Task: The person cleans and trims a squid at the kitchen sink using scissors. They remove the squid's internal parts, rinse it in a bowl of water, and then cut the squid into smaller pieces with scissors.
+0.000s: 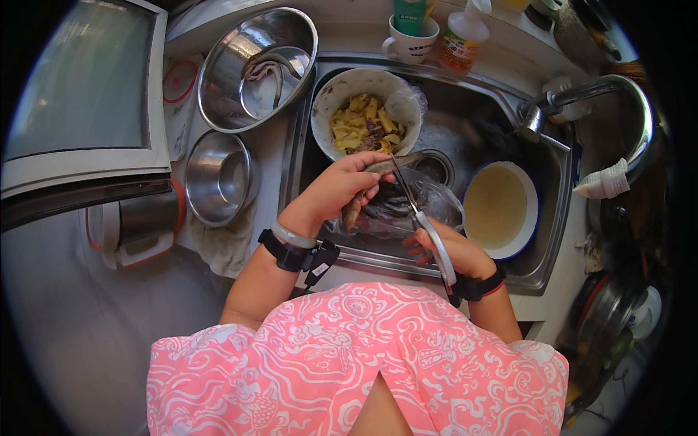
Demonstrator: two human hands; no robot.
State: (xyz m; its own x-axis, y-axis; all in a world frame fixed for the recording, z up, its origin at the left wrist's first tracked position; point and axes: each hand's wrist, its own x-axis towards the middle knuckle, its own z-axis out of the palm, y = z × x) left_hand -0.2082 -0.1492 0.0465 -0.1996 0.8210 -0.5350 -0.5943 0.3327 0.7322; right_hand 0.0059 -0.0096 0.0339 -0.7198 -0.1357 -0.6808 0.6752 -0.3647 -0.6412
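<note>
My left hand (346,177) grips a slender brown fish (353,212), loach-like or eel-like, whose two ends stick out past my fingers. In my right hand (458,248) is a pair of scissors (436,245) with pale grey handles. Their blades meet the fish just beyond my left fingertips; whether they cut into it I cannot tell. Below lies a clear plastic bag (441,193) with several dark, slender fish in it, partly hidden by my hands. Behind my left hand stands a white bowl (324,122) of yellow peelings (371,122).
The steel sink (463,103) holds an enamel basin (531,218) of cloudy water at right, below the faucet (600,87). Left of it sit a large steel basin (218,82) containing slender fish and a smaller steel bowl (199,180). A mug (411,46) and spray bottle (461,41) line the back.
</note>
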